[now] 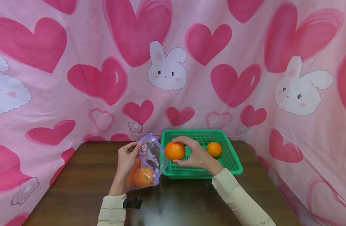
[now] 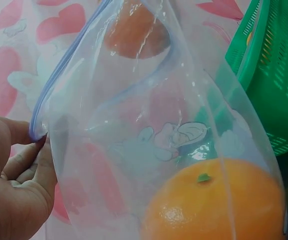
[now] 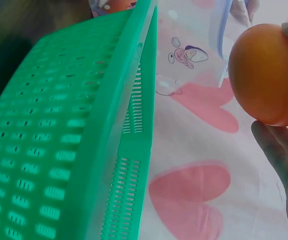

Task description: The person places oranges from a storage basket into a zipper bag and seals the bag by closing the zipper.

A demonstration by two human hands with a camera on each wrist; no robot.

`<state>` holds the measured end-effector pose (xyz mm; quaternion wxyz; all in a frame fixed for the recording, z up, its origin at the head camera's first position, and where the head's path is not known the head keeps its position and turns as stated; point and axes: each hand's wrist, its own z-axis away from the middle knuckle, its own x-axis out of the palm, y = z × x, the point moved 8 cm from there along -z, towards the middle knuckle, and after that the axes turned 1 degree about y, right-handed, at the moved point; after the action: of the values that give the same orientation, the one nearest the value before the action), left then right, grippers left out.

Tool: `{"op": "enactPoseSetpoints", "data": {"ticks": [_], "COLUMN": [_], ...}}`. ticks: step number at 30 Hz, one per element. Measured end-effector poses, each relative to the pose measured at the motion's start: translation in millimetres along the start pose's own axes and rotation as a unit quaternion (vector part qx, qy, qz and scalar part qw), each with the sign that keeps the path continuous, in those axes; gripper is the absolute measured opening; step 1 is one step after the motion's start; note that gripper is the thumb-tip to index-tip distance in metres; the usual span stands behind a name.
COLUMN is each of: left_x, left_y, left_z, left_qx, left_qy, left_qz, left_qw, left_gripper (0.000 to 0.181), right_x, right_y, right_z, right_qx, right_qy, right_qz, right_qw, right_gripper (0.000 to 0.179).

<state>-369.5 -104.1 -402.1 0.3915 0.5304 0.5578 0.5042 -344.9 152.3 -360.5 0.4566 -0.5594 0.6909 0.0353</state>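
Observation:
My left hand [image 1: 127, 160] pinches the purple-edged rim of a clear zip bag [image 2: 99, 150] between thumb and fingers. The bag's mouth gapes toward the right, and oranges [image 1: 143, 176] lie in its lower part. In the left wrist view one of them shows a small green stem end. My right hand [image 1: 199, 157] grips another orange [image 1: 174, 151] between thumb and fingertips, over the left side of a green basket [image 1: 237, 163] and close beside the bag's mouth. In the right wrist view that held orange [image 3: 263, 75] is partly covered by the fingers.
One more orange [image 1: 214, 149] sits in the right part of the basket. The basket stands at the back of a dark wooden table [image 1: 85, 175]. Behind and beside the table hangs a pink cloth [image 1: 173, 103] with hearts and rabbits.

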Motion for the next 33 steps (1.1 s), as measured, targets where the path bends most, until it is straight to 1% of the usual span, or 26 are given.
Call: {"op": "enactPoseSetpoints", "data": {"ticks": [7, 14, 18, 23, 27, 33], "left_x": [2.6, 0.4, -1.4, -2.3, -1.5, -1.3], "left_y": [2.2, 2.2, 1.1, 0.9, 1.5, 2.4], "left_z": [0.5, 1.2, 1.2, 1.0, 1.0, 1.0], "left_qx": [0.006, 0.013, 0.012, 0.009, 0.008, 0.01], "left_qy": [-0.006, -0.003, 0.0, -0.004, -0.013, -0.015], "left_qz": [0.02, 0.001, 0.006, 0.012, 0.017, 0.018], "left_qw": [0.9998, 0.9999, 0.9999, 0.9999, 0.9997, 0.9997], "left_gripper": [0.028, 0.027, 0.028, 0.028, 0.029, 0.03], "right_x": [5.0, 13.1, 18.8, 25.6, 30.7, 36.4], "right_y": [-6.5, -12.4, -16.0, -19.3, -19.3, -21.0], "right_z": [-3.7, -7.2, -9.8, -12.5, -14.2, -18.8], "right_qx": [-0.029, -0.049, -0.059, -0.057, -0.044, -0.033], "right_qy": [0.0, -0.009, -0.018, -0.029, -0.039, -0.051], "right_qz": [-0.004, 0.003, 0.002, 0.003, 0.002, -0.008], "right_qw": [0.9996, 0.9987, 0.9981, 0.998, 0.9983, 0.9981], "right_gripper": [0.069, 0.072, 0.071, 0.07, 0.069, 0.07]}}
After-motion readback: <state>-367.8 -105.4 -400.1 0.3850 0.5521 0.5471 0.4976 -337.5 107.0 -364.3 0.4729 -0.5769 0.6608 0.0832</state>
